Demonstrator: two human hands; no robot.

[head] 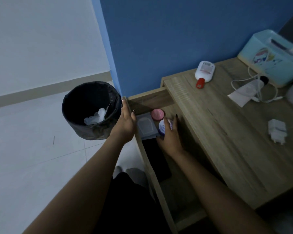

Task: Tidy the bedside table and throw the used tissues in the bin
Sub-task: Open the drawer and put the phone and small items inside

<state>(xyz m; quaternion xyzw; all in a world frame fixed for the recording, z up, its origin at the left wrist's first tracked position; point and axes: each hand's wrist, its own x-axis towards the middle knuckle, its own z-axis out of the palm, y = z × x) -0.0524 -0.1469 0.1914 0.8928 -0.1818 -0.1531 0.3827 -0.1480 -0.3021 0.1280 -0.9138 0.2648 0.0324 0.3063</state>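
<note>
The wooden bedside table [227, 132] has its drawer [152, 179] pulled open. My right hand [171, 137] reaches into the drawer and grips a small white and purple jar [162, 128]. Beside it in the drawer lie a pink round tin [157, 114], a grey wipes pack [145, 126] and a dark flat object [156, 159]. My left hand [126, 122] rests flat against the drawer's front edge, fingers apart, holding nothing. A black bin [91, 110] with crumpled white tissues [96, 117] inside stands on the floor to the left.
On the tabletop lie a white bottle with a red cap [204, 72], a white tube [247, 91], a white cable [260, 97], a white charger plug [277, 130] and a pale green tissue box [274, 56]. A blue wall is behind.
</note>
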